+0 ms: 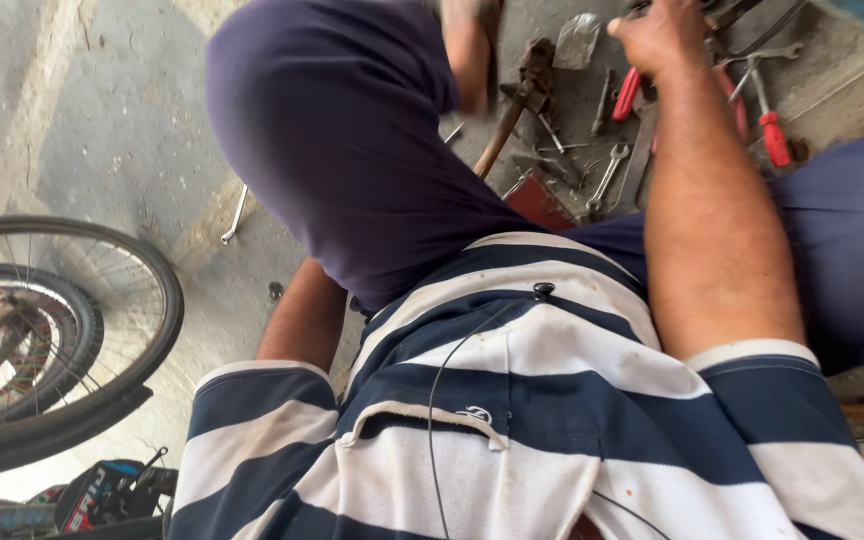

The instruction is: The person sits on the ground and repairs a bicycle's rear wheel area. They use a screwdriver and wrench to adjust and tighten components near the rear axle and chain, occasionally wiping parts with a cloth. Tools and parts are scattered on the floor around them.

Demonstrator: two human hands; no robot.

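My right hand [660, 36] reaches forward over a pile of tools on the concrete floor, its fingers curled into a fist. What it grips is hidden. Red-handled pliers [627, 94] lie just below it, and a red-handled screwdriver [773, 136] lies to its right. A hammer [514, 108] with a wooden handle lies left of the pile, near several spanners [607, 178]. My left arm [302, 312] runs down behind my raised left knee [337, 130], and its hand is hidden. A blurred bare limb [468, 55] shows past the knee.
A bicycle wheel [112, 330] with a black tyre stands at the left, a second tyre behind it. A lone spanner [237, 214] lies on the floor beside my knee. A flat red object [538, 203] sits by the tools. My striped shirt fills the foreground.
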